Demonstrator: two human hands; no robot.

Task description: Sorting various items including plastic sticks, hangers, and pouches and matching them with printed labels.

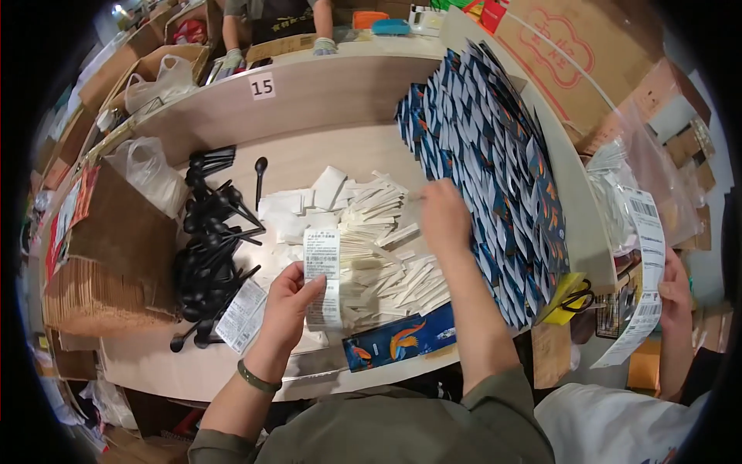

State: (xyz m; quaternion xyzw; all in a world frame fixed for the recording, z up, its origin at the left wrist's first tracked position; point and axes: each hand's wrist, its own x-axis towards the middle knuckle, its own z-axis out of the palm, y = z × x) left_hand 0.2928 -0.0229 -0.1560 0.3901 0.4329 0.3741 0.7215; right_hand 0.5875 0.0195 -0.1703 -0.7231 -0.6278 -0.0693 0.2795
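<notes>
Forearms [487,325] converge, left hand [284,305] pinching label [322,259], right hand [447,216] near white packets [371,210].

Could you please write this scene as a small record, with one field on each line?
Left hand: holds a printed white strip, thumb on its front
Right hand: beside the slim white pieces; its grip is unclear
Left side: black spoons, brown cardboard box
Right side: many overlapping blue packets
Near edge: one flat blue packet, orange-patterned
Other people: gloved hands across; at right, another hand with a long label strip
</notes>
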